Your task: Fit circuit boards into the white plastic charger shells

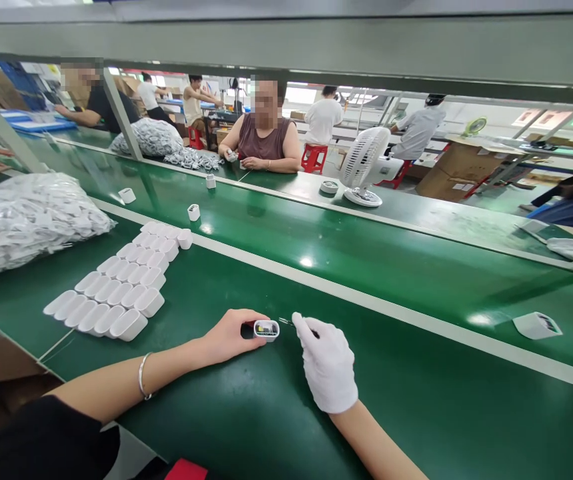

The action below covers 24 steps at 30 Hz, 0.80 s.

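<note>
My left hand [231, 335] is bare, with a bracelet at the wrist. Its thumb and fingers pinch a white oval plastic housing [266, 339] whose top faces me, showing small electronic parts inside. Just to the right, my right hand [327, 363] wears a white glove and is closed on a pair of tweezers [286, 322]. The tweezer tips point left at the housing, a small gap away from its rim. Whether the tips hold anything is too small to tell.
Rows of white oval shells [129, 325] stand at left, beside a large bag of white parts [31, 217]. Several housings, one at far right [538, 325], sit on the green belt [346, 233]. Across it, a co-worker [266, 140] handles parts near a white fan [365, 160]. A shelf [286, 47] spans overhead.
</note>
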Each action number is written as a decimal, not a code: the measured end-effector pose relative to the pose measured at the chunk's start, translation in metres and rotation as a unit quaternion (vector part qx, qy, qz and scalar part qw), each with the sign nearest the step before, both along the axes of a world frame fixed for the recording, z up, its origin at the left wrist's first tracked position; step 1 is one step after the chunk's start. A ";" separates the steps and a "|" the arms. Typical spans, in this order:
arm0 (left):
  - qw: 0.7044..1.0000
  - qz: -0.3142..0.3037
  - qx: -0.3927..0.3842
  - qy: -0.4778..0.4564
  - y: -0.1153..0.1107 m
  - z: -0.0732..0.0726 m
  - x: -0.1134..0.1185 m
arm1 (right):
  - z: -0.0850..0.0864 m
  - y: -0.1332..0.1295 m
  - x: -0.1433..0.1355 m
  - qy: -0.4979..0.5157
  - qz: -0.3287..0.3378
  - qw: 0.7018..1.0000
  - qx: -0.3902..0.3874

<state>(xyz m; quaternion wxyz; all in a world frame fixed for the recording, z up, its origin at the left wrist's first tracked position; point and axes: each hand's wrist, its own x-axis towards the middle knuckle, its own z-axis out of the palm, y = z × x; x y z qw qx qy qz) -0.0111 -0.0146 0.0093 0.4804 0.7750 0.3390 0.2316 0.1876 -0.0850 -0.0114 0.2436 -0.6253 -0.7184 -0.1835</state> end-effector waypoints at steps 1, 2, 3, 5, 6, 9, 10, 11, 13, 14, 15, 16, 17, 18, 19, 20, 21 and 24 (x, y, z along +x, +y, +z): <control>1.000 0.008 0.001 -0.004 0.001 0.000 0.000 | 0.001 -0.001 0.001 -0.011 0.015 1.000 0.014; 1.000 0.011 0.002 -0.009 0.003 -0.001 -0.001 | 0.002 -0.001 0.000 -0.019 0.029 0.999 0.027; 1.000 0.011 0.003 -0.012 0.003 -0.001 -0.001 | 0.002 -0.001 -0.001 -0.025 0.041 0.998 0.040; 1.000 0.010 0.003 -0.014 0.005 -0.002 -0.002 | 0.002 0.002 -0.003 -0.028 0.046 0.997 0.053; 1.000 0.011 0.002 -0.013 0.005 -0.003 -0.002 | 0.001 0.003 -0.005 -0.026 0.040 0.998 0.052; 1.000 0.011 -0.009 -0.010 0.005 -0.004 -0.002 | -0.001 0.005 -0.007 -0.020 0.022 0.998 0.050; 1.000 0.007 -0.013 -0.010 0.005 -0.004 -0.002 | -0.002 0.005 -0.007 -0.019 0.021 0.998 0.051; 1.000 0.002 -0.017 -0.012 0.005 -0.004 -0.002 | -0.001 0.005 -0.007 -0.019 0.022 0.998 0.048; 1.000 -0.011 -0.021 -0.014 0.005 -0.004 -0.001 | 0.001 0.006 -0.008 -0.024 0.029 0.999 0.030; 1.000 -0.019 -0.020 -0.014 0.005 -0.003 -0.001 | 0.003 0.006 -0.009 -0.032 0.037 0.999 0.016; 0.999 -0.026 -0.019 -0.011 0.005 -0.003 0.000 | 0.005 0.007 -0.010 -0.042 0.045 0.998 0.004; 0.999 -0.032 -0.016 -0.008 0.005 -0.003 0.000 | 0.007 0.007 -0.010 -0.052 0.053 0.997 -0.003; 0.999 -0.037 -0.013 -0.004 0.005 -0.002 0.000 | 0.009 0.007 -0.011 -0.062 0.061 0.996 -0.007; 0.999 -0.039 -0.010 -0.002 0.004 -0.001 0.001 | 0.011 0.007 -0.011 -0.070 0.068 0.995 -0.012; 0.999 -0.039 -0.007 0.000 0.004 -0.001 0.001 | 0.013 0.007 -0.010 -0.073 0.072 0.995 -0.017; 0.999 -0.038 -0.004 0.002 0.004 0.000 0.001 | 0.015 0.006 -0.010 -0.070 0.072 0.995 -0.023; 0.999 -0.037 -0.001 0.004 0.003 0.000 0.001 | 0.017 0.005 -0.009 -0.064 0.069 0.995 -0.028; 0.999 -0.040 0.004 0.011 0.003 0.000 0.001 | 0.020 0.004 -0.009 -0.041 0.060 0.997 -0.018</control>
